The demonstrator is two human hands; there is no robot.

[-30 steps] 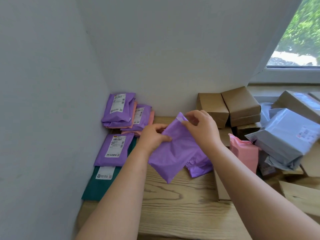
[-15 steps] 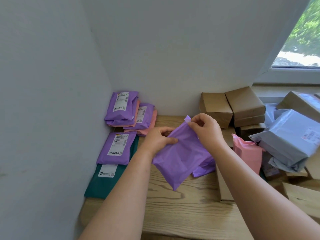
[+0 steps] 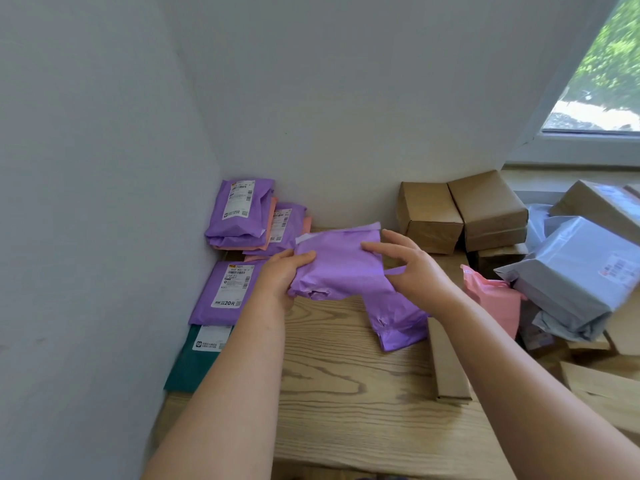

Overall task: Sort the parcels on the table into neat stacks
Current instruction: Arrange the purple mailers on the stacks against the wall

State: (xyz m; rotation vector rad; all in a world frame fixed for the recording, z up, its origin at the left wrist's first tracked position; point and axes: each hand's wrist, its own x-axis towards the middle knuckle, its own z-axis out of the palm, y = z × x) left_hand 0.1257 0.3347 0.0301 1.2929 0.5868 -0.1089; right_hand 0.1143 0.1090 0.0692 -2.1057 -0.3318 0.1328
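Observation:
I hold a plain purple mailer parcel (image 3: 337, 268) level above the wooden table (image 3: 346, 403). My left hand (image 3: 282, 277) grips its left end. My right hand (image 3: 414, 268) pinches its right edge, fingers on top and thumb beneath a loose flap. A second purple parcel (image 3: 398, 322) lies on the table just under and right of it. In the left corner are purple parcels stacked on pink ones (image 3: 239, 213) (image 3: 289, 223). Nearer me, a labelled purple parcel (image 3: 225, 292) lies on a green one (image 3: 192, 363).
Two brown boxes (image 3: 429, 216) (image 3: 486, 206) stand against the back wall. To the right lie a pink mailer (image 3: 493, 299), a bulky grey parcel (image 3: 571, 275), more cartons, and a flat cardboard box (image 3: 446, 362). Walls close in the left and back.
The held purple parcel turned from a slanted hang to lying level and shifted left. My right hand slid from its top corner to its right edge.

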